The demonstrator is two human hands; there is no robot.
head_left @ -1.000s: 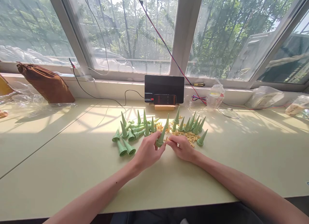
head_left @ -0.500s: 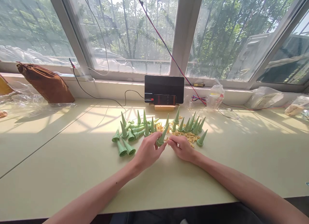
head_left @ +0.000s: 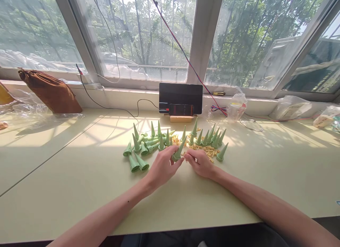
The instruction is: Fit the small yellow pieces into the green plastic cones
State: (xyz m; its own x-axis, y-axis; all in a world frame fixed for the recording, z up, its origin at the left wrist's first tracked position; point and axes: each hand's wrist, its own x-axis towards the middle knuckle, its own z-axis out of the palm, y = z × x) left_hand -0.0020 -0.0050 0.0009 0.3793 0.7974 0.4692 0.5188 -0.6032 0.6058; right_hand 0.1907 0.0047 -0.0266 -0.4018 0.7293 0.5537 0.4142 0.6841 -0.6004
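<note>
My left hand is closed round the wide lower part of a green plastic cone spike, whose point tilts up and to the right. Close beside it, my right hand is closed in a pinch near the cone's base. A small tan peg shows at its fingertips, mostly hidden. Several upright green cones stand behind and right of my hands. To the left, other green cones lie on their sides, some with open ends facing me. Loose tan pegs are heaped between the cones and my right hand.
A black tablet leans at the back of the pale table, with a phone on a wooden stand before it. A brown drawstring bag stands far left. Plastic bags and a coiled cable lie back right.
My left hand and the cone have shifted very slightly toward my right hand. The gap between the fingertips is a little narrower, and the other cones have not moved.
</note>
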